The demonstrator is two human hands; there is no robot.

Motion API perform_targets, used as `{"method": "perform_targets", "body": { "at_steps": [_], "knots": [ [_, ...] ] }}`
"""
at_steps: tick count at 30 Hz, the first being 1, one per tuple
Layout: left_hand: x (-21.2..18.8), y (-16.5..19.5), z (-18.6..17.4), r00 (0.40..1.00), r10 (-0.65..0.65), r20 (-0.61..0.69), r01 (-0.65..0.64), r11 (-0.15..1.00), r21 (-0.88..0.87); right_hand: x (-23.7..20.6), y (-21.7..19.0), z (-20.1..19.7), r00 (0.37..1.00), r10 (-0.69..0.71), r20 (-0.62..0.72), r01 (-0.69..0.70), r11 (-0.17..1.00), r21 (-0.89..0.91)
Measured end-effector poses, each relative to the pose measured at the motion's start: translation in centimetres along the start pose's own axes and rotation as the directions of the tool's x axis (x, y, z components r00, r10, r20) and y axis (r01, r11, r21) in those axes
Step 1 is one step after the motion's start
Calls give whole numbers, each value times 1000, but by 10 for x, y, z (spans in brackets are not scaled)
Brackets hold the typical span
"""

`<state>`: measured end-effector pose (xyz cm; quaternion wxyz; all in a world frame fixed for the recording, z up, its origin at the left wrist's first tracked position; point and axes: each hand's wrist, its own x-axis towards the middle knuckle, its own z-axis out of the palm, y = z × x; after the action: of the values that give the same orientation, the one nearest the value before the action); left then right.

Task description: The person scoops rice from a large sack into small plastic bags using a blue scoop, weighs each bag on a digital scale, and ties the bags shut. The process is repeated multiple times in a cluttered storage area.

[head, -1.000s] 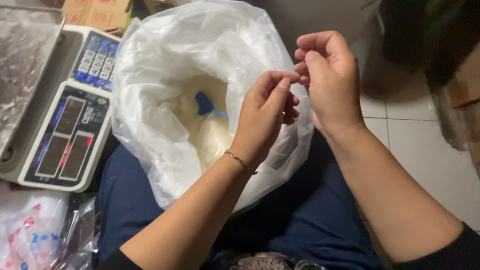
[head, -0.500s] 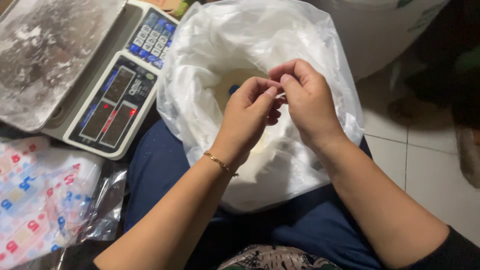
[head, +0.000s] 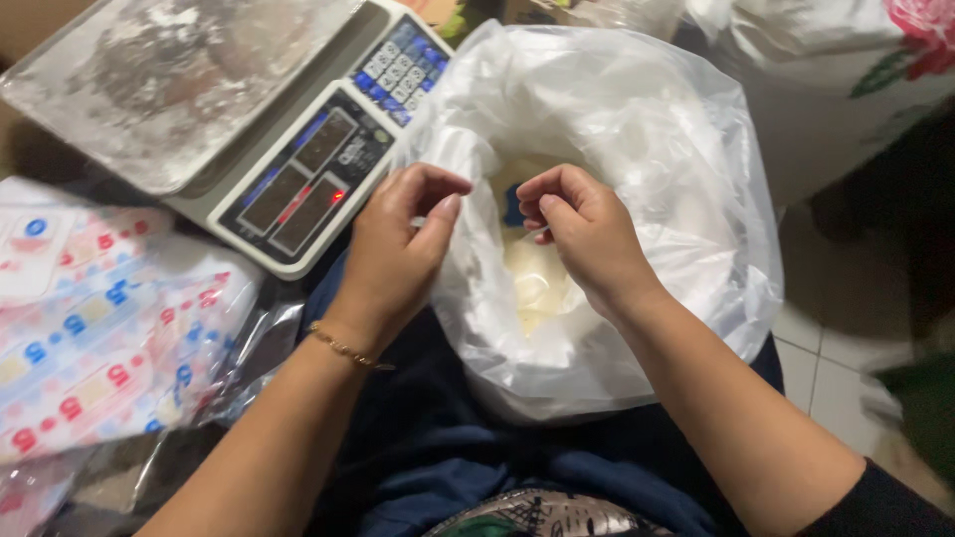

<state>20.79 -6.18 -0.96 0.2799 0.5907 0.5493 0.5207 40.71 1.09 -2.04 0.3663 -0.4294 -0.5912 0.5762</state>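
Fingers (head: 450, 204) of left hand (head: 398, 254) curled narrow, thumb and forefinger tips nearly meeting, pinching something too thin to make out; cannot tell what. Fingers (head: 547, 194) of right hand (head: 587, 234) curled likewise, thumb and forefinger closed on a small clear film or strip, barely visible just beside thumb. Two hands, apart from each other, both hovering over mouth of one large white plastic bag (head: 657, 129) resting on lap, against dark blue trousers (head: 438, 447). Inside bag: pale yellowish powder or grain (head: 537, 283) and one blue object (head: 512, 204), mostly hidden. One thin gold bracelet (head: 343, 348) on left wrist. One digital scale (head: 288, 179) just beside bag's left edge, with dusty steel pan (head: 169, 80), one keypad and three display windows, one small red light lit. One stack of printed packets (head: 90, 338) with red and blue marks at lower left, below scale. One floral sack (head: 846, 70) at upper right, behind bag. Pale tiled floor (head: 826, 348) at right
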Motion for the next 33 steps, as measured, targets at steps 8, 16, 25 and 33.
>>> {"method": "perform_targets", "body": {
  "at_steps": [8, 16, 25, 33],
  "knots": [
    [-65, -14, -120, 973, 193, -127, -52, 717, 695, 4, -9, 44, 990, -30, 138, 33, 999, -19],
    [-119, -39, -197, 930, 153, -334, 178, 608, 774, -10, -30, 100, 859, -431, 277, 512, 746, -426],
    [-151, -81, -244, 896, 196, -399, 246, 530, 812, -19, -10, 211, 424, -430, 797, 847, 500, -180],
    [-155, -82, -257, 887, 178, -426, 258, 574, 777, -13, 1, 256, 339, -385, 859, 923, 311, -225]
  ]
}}
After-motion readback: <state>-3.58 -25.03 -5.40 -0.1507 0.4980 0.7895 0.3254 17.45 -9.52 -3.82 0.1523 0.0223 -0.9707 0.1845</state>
